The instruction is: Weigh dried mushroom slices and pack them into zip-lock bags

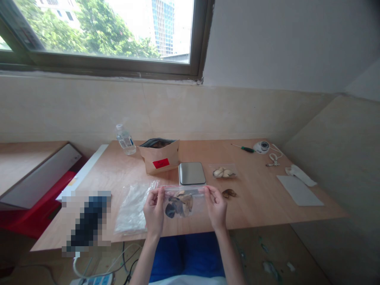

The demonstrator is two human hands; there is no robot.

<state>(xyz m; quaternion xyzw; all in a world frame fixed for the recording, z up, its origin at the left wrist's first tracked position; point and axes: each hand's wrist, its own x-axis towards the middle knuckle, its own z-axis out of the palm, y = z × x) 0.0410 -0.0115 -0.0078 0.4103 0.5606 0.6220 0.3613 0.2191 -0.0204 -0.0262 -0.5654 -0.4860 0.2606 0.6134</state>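
Between my two hands a clear zip bag (199,204) is stretched out by its top edge. Dark and light brown dried pieces (181,204), which look like dried mushrooms, lie inside it. My left hand (154,204) pinches the bag's upper left corner. At the upper right corner, my right hand (216,202) grips the same edge between thumb and fingers. Just beyond the bag is a small flat scale (192,173) with a metal top. A loose brown dried piece (229,193) rests on the table to the right of my right hand.
Behind stands an open brown paper pouch (160,158) with a red label, beside a water bottle (126,139). Clear plastic bags (132,208) lie left. Rightward are a bag of pale pieces (224,171), a screwdriver (247,149), a white camera (261,147) and a white sheet (299,190).
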